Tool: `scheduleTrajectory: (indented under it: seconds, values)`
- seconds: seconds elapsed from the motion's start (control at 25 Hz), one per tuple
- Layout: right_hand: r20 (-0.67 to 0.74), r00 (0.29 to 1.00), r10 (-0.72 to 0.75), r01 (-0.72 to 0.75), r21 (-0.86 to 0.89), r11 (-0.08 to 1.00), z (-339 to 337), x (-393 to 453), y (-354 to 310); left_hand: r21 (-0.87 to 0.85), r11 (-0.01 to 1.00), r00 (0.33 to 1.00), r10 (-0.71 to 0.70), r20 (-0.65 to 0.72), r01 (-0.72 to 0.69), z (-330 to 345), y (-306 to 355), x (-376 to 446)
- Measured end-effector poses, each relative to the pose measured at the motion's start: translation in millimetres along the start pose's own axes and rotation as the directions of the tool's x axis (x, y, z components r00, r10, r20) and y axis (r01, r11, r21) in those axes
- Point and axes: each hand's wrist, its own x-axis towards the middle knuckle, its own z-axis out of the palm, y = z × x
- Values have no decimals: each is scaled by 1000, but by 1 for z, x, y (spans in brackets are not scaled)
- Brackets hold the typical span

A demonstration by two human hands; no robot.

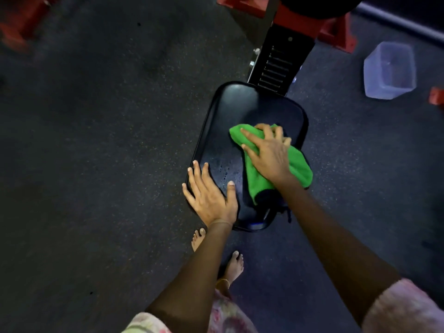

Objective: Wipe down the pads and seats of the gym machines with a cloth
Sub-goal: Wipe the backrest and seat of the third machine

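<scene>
A clear plastic tub (389, 70) sits on the speckled floor (96, 140), seemingly empty. The right hand (266, 152), fingers spread, presses a fuzzy green cloth (299, 168) on the glossy black seat (230, 116); the left hand (209, 195) lies flat, holding nothing.

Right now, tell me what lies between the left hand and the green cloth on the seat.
In the head view, only bare black seat pad, speckled with water droplets, separates the left hand from the green cloth under the right hand.
</scene>
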Motion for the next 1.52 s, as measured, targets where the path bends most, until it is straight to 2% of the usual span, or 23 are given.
scheduleTrajectory:
  seconds: [0.04,0.12,0.2,0.28,0.36,0.44,0.52,0.6,0.68,0.76,0.8,0.84,0.92,0.96,1.0,1.04,1.12,1.2,1.28,1.32,1.36,1.44,1.52]
  values:
    - [8,1000,21,-21,5,1000,2,2,-16,-16,1000,1000,-5,-4,5,-2,1,-1]
    - [-4,993,-120,120,26,992,6,-14,-42,-87,996,1000,-9,-15,7,-6,1,-1]
    - [-6,942,-335,336,18,942,8,-44,-37,-265,963,999,-43,7,43,-15,1,0]
    - [35,893,-448,448,4,894,4,-62,-16,-501,851,987,-131,91,159,-26,-4,3]
    - [44,926,-375,375,23,927,-1,-54,-7,-718,636,959,-214,188,283,-36,-17,14]
    - [24,990,-137,136,31,990,-1,-36,-25,-832,435,935,-242,259,343,-47,-35,27]
    - [38,999,-15,14,13,1000,4,-27,-55,-841,366,913,-242,329,400,-55,-47,36]
    - [46,986,-163,161,27,987,9,-42,-76,-824,367,901,-218,374,431,-59,-54,38]
    - [16,917,-398,398,27,917,12,-69,-68,-815,374,897,-199,395,443,-61,-56,38]
    - [48,839,-542,542,-3,840,8,-82,-44,-815,348,886,-193,422,464,-65,-55,40]
    - [60,839,-541,543,-21,839,6,-77,-32,-814,338,881,-192,432,473,-66,-55,42]
    - [69,876,-477,479,-16,878,2,-67,-27,-811,342,880,-189,435,474,-67,-56,44]
    - [59,984,-167,167,-1,986,-3,-38,-38,-805,358,881,-181,438,474,-69,-55,47]
    - [70,996,-58,59,-14,998,-2,-28,-52,-806,357,881,-181,437,473,-69,-54,47]
    - [79,996,-49,51,-22,998,1,-25,-68,-807,355,882,-191,431,472,-68,-54,47]
    - [100,989,-109,111,-18,994,4,-30,-83,-808,354,882,-205,424,471,-68,-54,47]
    - [115,930,-350,349,27,937,8,-59,-97,-808,352,881,-234,412,472,-67,-54,47]
    - [59,816,-575,574,31,818,10,-92,-78,-804,353,877,-232,421,479,-68,-55,49]
    - [53,711,-701,703,-35,711,8,-103,-42,-789,368,871,-222,439,492,-71,-55,53]
    - [54,721,-691,693,-63,719,5,-98,-24,-779,394,873,-216,438,488,-71,-55,54]
    - [30,778,-628,629,-55,776,2,-87,-9,-768,434,882,-204,425,470,-71,-54,55]
    - [-26,947,-319,320,55,946,-3,-62,-2,-704,601,921,-171,350,379,-68,-53,52]
    - [-20,996,-89,90,96,991,2,-49,-24,-603,759,959,-102,265,247,-68,-49,42]
